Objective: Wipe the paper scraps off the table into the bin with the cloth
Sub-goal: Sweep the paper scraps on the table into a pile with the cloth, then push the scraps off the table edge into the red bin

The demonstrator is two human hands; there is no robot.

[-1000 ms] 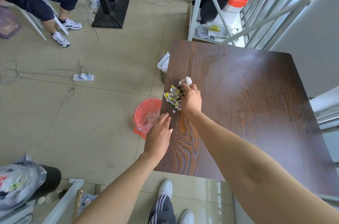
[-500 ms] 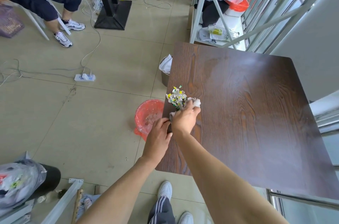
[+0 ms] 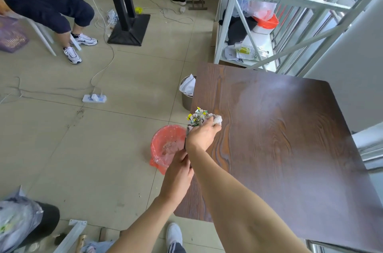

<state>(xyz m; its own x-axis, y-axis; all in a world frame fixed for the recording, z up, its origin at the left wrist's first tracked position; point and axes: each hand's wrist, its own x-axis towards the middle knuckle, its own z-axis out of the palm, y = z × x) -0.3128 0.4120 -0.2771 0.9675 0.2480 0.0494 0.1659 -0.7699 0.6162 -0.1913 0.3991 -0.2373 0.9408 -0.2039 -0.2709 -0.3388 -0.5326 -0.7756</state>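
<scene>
**Pushing scraps at the counter's edge**

Pressing down on a white cloth (image 3: 216,119), the right hand (image 3: 202,135) lies knuckles-up near the left edge of the dark wood counter (image 3: 290,138). Its fingers (image 3: 210,123) are curled over the cloth, gripping it, with only a small bunched end showing past the fingertips. A heap of paper scraps (image 3: 196,117), white, yellow and green, sits on the counter just beyond the hand, touching the cloth and lying right at the counter's left edge.

The left hand (image 3: 178,176) is at the same edge, nearer the body, below the right wrist. Its fingers (image 3: 182,157) bend around the counter's rim, clenched on it and holding nothing else; the right forearm crosses just beside it.

On the floor, the bin (image 3: 165,147), lined with a red bag, stands beside the counter's left edge, below and slightly nearer than the scraps. A grey pail (image 3: 186,97) stands further along the same edge.
</scene>
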